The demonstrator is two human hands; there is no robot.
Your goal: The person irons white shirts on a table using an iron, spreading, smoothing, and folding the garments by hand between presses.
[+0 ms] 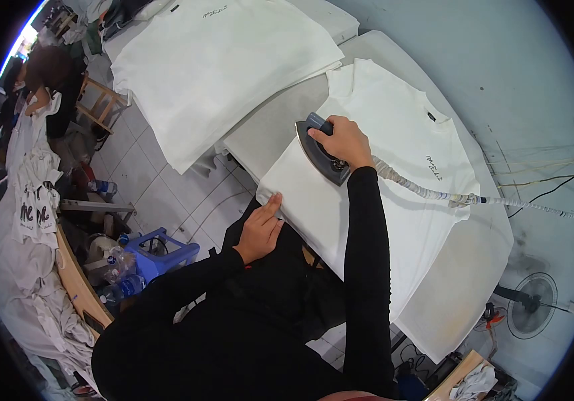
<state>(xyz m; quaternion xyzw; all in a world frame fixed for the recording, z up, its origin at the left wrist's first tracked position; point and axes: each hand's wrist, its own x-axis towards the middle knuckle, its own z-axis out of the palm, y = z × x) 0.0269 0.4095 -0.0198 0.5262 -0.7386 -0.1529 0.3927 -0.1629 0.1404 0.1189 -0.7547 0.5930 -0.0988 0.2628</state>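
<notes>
A white T-shirt [394,113] with small black script on the chest lies spread on a padded ironing board [457,294]. My right hand [348,142] is wrapped round the handle of an iron [312,152], which rests on the shirt near its left side. From the iron, a wrapped hose [420,192] runs right over the shirt. My left hand [260,230] touches the shirt's near-left edge, its fingers stretched out over the fabric; whether the thumb presses from below cannot be made out.
More white shirts [213,73] lie on a surface at the upper left. A blue stool [160,254] with bottles nearby stands on the tiled floor. A fan [531,305] and cables are at right. At far left, another person [53,80] bends over a cloth-covered table [23,287].
</notes>
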